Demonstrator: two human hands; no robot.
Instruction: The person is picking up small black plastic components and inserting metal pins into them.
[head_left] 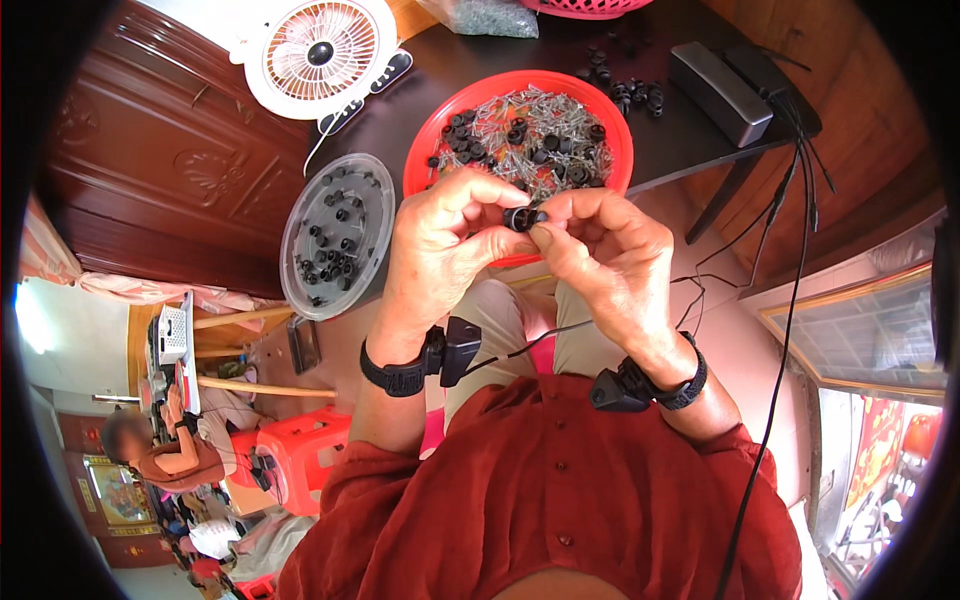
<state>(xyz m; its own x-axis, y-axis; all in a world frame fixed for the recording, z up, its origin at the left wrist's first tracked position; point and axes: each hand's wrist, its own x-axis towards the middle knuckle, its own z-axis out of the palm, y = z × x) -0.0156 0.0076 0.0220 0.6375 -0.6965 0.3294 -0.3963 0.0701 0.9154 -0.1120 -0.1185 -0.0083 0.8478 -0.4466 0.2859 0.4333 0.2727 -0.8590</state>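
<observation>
My left hand [450, 240] and my right hand [600, 255] meet in front of me, fingertips pinched together on a small black round plastic part [522, 217]. Just beyond my hands sits a red bowl [440, 135] filled with several thin metal pins and black round parts. To the left of my left hand lies a clear round lid [335, 235] holding several black parts. Each wrist wears a black strap with a small black device.
A white desk fan [320, 55] stands at the far left of the dark table [690, 145]. A grey box [718, 92] with black cables sits at the right, loose black parts beside it. Another person sits far lower left by red stools [300, 450].
</observation>
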